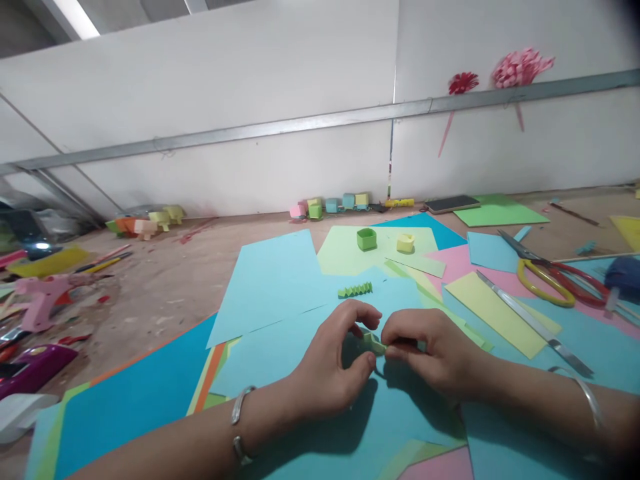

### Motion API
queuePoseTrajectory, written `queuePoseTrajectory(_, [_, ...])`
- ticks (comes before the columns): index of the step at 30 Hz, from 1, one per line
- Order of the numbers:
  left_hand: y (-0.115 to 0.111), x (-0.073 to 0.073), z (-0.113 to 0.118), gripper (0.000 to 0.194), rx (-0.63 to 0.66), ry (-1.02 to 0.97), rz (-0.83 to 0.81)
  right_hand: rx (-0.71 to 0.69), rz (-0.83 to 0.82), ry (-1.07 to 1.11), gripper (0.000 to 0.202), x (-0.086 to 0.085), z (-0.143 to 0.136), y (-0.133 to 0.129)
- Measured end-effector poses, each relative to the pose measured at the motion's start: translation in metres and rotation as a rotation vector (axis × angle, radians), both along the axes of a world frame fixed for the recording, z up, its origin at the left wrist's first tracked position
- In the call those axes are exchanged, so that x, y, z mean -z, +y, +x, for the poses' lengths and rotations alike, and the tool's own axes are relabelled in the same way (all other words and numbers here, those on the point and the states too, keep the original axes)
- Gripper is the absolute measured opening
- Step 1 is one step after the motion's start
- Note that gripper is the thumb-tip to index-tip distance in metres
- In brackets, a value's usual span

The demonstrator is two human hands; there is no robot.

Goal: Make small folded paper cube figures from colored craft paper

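My right hand (430, 347) pinches one end of a small light green folded paper piece (373, 343). Curved around the piece's other side is my left hand (335, 360), its thumb and fingers apart. Both hands are above light blue paper sheets (280, 360). Just beyond my left hand lies a green zigzag-folded strip (355, 291). Farther back, a green paper ring (367, 239) and a pale yellow paper ring (405, 243) sit on a pale green sheet (345, 250).
To the right are scissors (545, 283), a metal blade (537, 325) and a yellow paper strip (495, 313). A pink glue gun (43, 300) and purple tool (40, 367) lie at left. Small paper blocks (333, 205) and a dark phone (453, 204) are near the wall.
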State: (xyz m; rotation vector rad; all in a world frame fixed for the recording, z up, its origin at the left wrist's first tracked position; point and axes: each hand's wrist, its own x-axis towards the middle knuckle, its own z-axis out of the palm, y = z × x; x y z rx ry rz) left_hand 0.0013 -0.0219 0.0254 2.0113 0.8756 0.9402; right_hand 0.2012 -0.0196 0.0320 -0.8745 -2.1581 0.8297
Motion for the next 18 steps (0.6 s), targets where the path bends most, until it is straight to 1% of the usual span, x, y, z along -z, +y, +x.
queuePoseTrajectory(4, [0.002,0.001,0.001,0.028,0.060,-0.082,-0.173,0.024,-0.111,0.084,0.015,-0.002,0.001,0.003])
queuePoseTrajectory(8, [0.006,0.008,0.001,0.037,0.073,-0.182,-0.334,0.063,-0.244,0.138,0.014,-0.003,0.001,0.004])
queuePoseTrajectory(10, [0.007,0.010,0.001,0.039,0.076,-0.221,-0.390,0.079,-0.312,0.148,0.012,-0.004,-0.001,0.003])
queuePoseTrajectory(11, [0.007,0.010,0.001,0.038,0.070,-0.224,-0.389,0.080,-0.343,0.154,0.012,-0.005,-0.002,0.003])
queuePoseTrajectory(13, [0.006,0.009,0.001,0.031,0.050,-0.179,-0.307,0.083,-0.403,0.166,0.012,-0.005,-0.003,0.002])
queuePoseTrajectory(16, [0.004,0.005,0.001,0.015,-0.015,-0.068,-0.044,0.077,-0.538,0.181,0.014,-0.004,-0.005,0.004])
queuePoseTrajectory(18, [0.005,0.004,0.002,0.007,-0.060,-0.048,0.094,0.068,-0.578,0.182,0.018,-0.002,-0.005,0.006])
